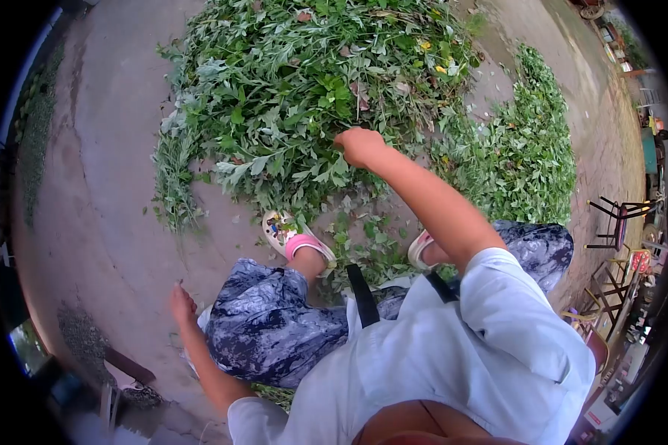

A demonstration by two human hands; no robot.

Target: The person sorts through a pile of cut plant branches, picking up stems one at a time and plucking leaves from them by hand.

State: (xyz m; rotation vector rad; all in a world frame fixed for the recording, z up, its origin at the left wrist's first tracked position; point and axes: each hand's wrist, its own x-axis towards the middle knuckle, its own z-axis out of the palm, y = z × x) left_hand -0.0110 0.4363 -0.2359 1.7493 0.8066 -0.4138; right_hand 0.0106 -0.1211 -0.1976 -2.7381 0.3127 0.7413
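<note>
A large heap of cut leafy green plants (274, 96) lies on the concrete ground ahead of me. My right hand (360, 147) is at the near edge of this heap, its fingers closed at the stems and leaves; what they pinch is too small to make out. Off to the left, my left hand (182, 302) hangs beside my knee with its fingers curled, and a small thin tip shows above them. Whether that tip is a finger or a held thing is unclear. Loose leaves (364, 237) are scattered between my feet.
A second pile of greens (531, 141) spreads at the right. My feet wear light clogs, the left clog (278, 231) near the heap. Folding chairs (617, 222) stand at the far right. A brown block (130, 367) lies at the lower left.
</note>
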